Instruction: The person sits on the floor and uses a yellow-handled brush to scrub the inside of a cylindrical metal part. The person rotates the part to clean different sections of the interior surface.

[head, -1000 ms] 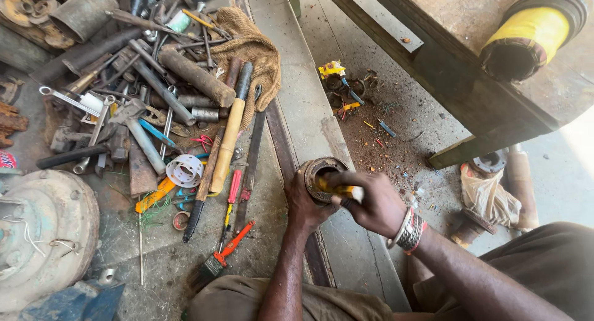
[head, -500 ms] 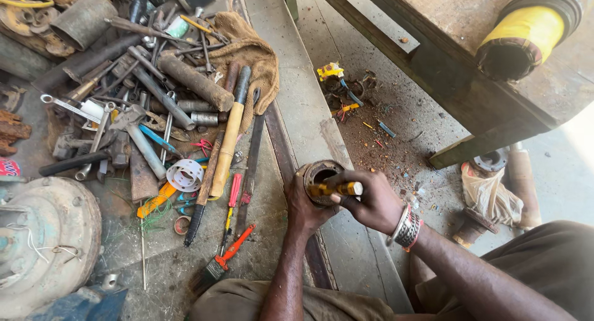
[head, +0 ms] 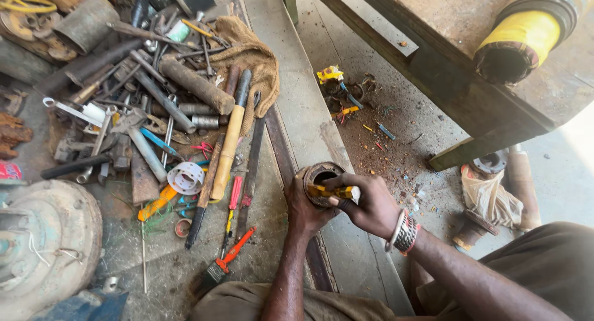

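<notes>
My left hand (head: pixel 303 211) grips a round rusty metal bearing housing (head: pixel 319 173) from its left side, holding it just above the concrete floor. My right hand (head: pixel 370 203) holds a yellow-handled tool (head: pixel 328 191) with its tip inside the housing's open bore. A metal bangle (head: pixel 405 233) sits on my right wrist. My knees fill the bottom of the view.
A heap of wrenches, pipes, a wooden-handled hammer (head: pixel 229 144) and screwdrivers lies at the left, with a brush (head: pixel 221 265) and a brake drum (head: pixel 43 247). A dark workbench leg (head: pixel 476 141) and a yellow-capped cylinder (head: pixel 523 39) stand at the right. Rusty debris litters the floor.
Both hands stay on the housing; my right hand has shifted slightly with the yellow-handled tool. The view has moved a little.
</notes>
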